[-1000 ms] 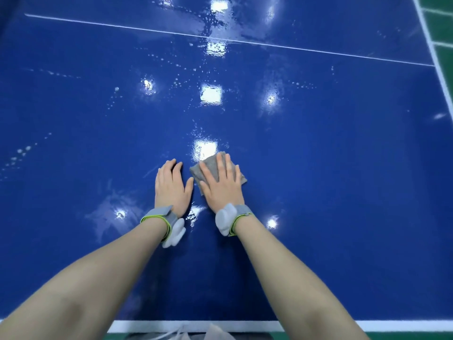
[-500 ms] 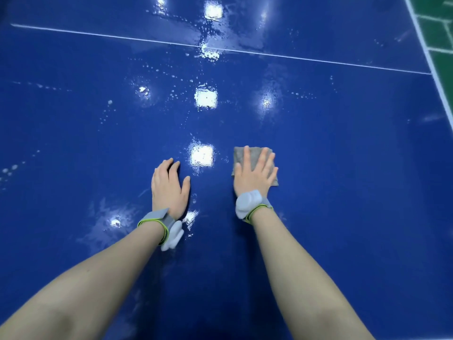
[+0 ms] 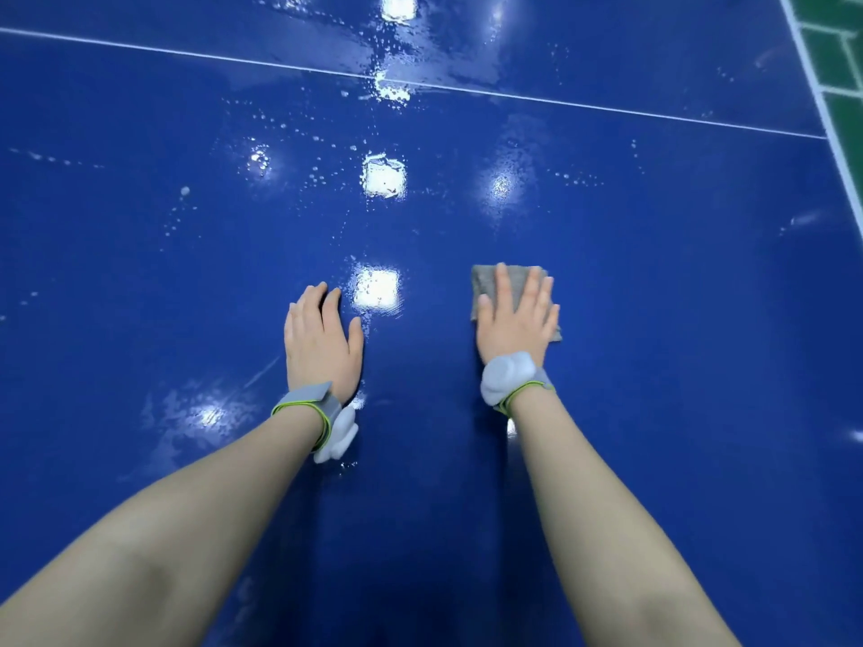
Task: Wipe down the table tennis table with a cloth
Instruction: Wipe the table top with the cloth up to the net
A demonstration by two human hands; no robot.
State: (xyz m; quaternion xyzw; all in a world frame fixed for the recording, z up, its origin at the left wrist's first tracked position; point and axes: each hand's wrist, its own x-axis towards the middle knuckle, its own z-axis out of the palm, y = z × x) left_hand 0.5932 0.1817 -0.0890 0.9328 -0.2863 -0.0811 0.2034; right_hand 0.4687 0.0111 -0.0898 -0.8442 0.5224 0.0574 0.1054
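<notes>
The blue desk (image 3: 654,273) looks wet and slick, droplets scattered toward its far edge. Left hand (image 3: 322,340) rests flat, fingers straight. Right hand (image 3: 516,322) presses the grey cloth (image 3: 513,280) mid-desk with a spread grip; soft and light, it is probably best held under the flat palm.

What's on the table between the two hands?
In the head view, only bare wet table separates the left hand from the right hand, which presses the cloth.

Right hand (image 3: 516,322) flat on grey cloth (image 3: 513,282), blue table (image 3: 654,319).
</notes>
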